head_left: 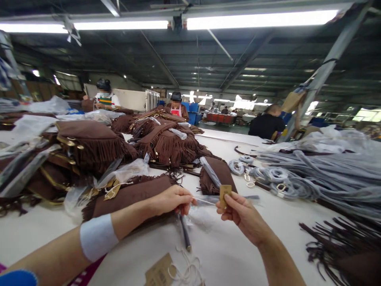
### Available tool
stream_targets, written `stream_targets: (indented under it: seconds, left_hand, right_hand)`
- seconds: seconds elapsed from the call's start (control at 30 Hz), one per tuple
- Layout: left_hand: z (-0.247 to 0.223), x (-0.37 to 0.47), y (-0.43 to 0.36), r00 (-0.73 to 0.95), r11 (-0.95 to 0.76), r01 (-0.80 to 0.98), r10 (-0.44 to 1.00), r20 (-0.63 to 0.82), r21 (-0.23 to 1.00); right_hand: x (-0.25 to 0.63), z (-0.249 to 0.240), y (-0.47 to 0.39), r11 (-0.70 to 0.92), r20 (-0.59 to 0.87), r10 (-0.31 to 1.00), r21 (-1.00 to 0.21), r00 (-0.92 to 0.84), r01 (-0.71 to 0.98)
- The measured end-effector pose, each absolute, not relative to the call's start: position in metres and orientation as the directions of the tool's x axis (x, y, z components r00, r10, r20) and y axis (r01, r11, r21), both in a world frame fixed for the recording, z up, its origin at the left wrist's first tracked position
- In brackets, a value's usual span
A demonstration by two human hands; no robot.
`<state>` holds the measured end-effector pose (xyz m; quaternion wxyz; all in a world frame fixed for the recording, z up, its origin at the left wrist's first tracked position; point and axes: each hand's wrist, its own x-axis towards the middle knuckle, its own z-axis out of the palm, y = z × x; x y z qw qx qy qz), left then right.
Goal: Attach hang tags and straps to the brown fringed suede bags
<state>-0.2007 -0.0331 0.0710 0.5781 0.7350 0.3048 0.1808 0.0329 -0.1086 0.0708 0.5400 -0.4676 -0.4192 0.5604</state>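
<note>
My right hand (238,212) pinches a small brown cardboard hang tag (225,194) between thumb and fingers. A white string (205,201) runs from the tag to my left hand (175,200), whose closed fingers grip its other end. Beneath my left wrist lies a brown fringed bag (131,194). Just below my left hand, a dark wrapped strap (185,234) rests on the table (226,254). More brown hang tags (160,272) with tangled white strings lie at the near edge. Another fringed bag (217,174) sits behind my right hand.
Brown fringed bags (89,135) are heaped at the left and centre back, with plastic wrapping among them. Grey wrapped straps (321,171) spread across the right side, with coiled ones beside them. A fringed piece (351,254) lies at the near right. Several people work farther back.
</note>
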Motion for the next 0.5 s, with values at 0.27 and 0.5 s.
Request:
stream_targets:
  seconds: [0.27, 0.5]
  left_hand:
    - [0.121, -0.174, -0.03, 0.908, -0.875, 0.322, 0.394, 0.145, 0.362]
    - [0.134, -0.159, -0.017, 0.908, -0.922, 0.255, 0.332, 0.255, 0.291]
  right_hand:
    - [0.013, 0.081, -0.106, 0.182, 0.168, 0.939, -0.983, 0.301, -0.019]
    - [-0.012, 0.079, -0.111, -0.071, -0.044, 0.996, -0.896, -0.071, -0.438]
